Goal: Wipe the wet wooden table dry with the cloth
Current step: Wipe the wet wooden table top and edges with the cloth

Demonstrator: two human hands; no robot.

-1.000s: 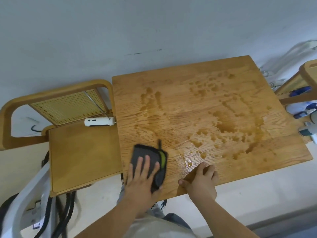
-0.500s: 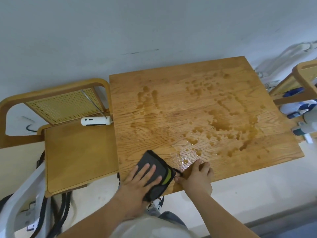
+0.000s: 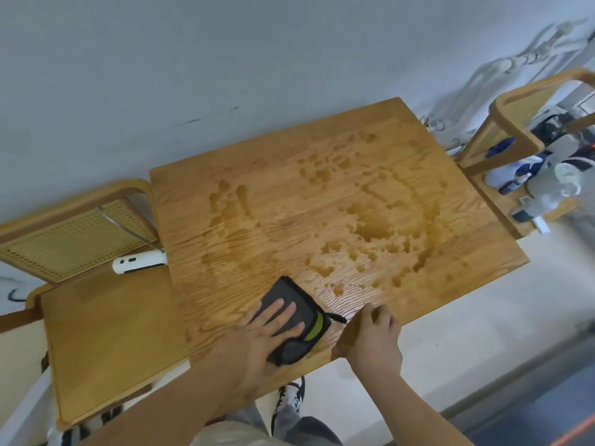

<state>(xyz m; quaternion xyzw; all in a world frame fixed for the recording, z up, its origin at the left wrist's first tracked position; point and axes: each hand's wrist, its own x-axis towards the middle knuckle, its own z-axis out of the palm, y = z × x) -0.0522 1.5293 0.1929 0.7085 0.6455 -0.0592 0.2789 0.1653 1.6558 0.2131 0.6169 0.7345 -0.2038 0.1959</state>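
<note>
The square wooden table [image 3: 322, 175] fills the middle of the view, with water puddles and drops spread over its centre and right half. A folded dark grey cloth [image 3: 291, 304] with a green stripe lies near the table's front edge. My left hand [image 3: 257, 336] presses flat on the cloth with fingers straight. My right hand [image 3: 373, 339] rests on the table's front edge just right of the cloth, fingers loosely bent, holding nothing.
A wooden chair [image 3: 106, 333] with a cane back stands against the table's left side, a white handheld device [image 3: 138, 260] lying at the back of its seat. Another chair [image 3: 515, 130] at the right holds blue-and-white items. A grey wall runs behind.
My left hand slid the cloth from the front left toward the right along the front edge and turned it. My right hand stayed at the edge. The camera view shifted.
</note>
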